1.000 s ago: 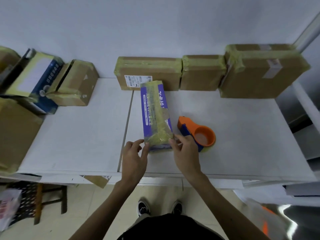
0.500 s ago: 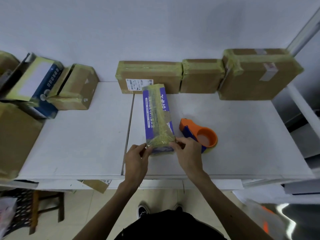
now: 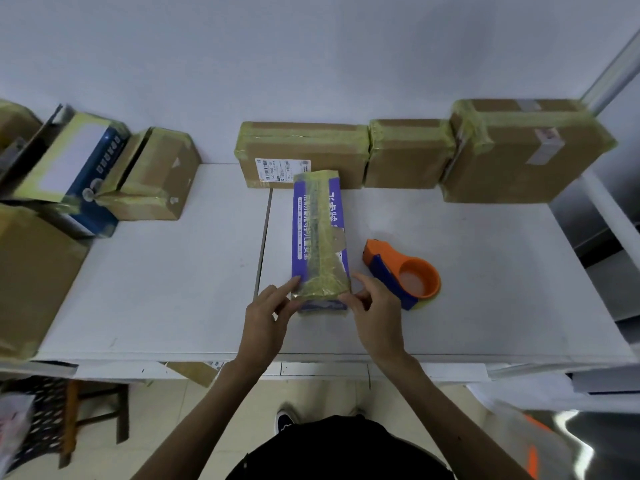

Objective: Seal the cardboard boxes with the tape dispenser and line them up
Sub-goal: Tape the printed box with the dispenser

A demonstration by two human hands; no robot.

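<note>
- Head view, 6 o'clock: left hand is pinching the near-left corner of the purple box, with thumb and index finger clamped on it.
- Right hand is pinching the near-right corner, fingers closing on the taped end.
- Purple box is lying flat at the centre of the table, running from 6 to 12, with yellowish tape along its top.
- Dispenser is sitting just beside the box at 3 o'clock.
- Taped boxes are standing in a row of three against the wall, from 12 to 2 o'clock.
- Other boxes are crowding the table's edge at 9 to 10 o'clock.
</note>
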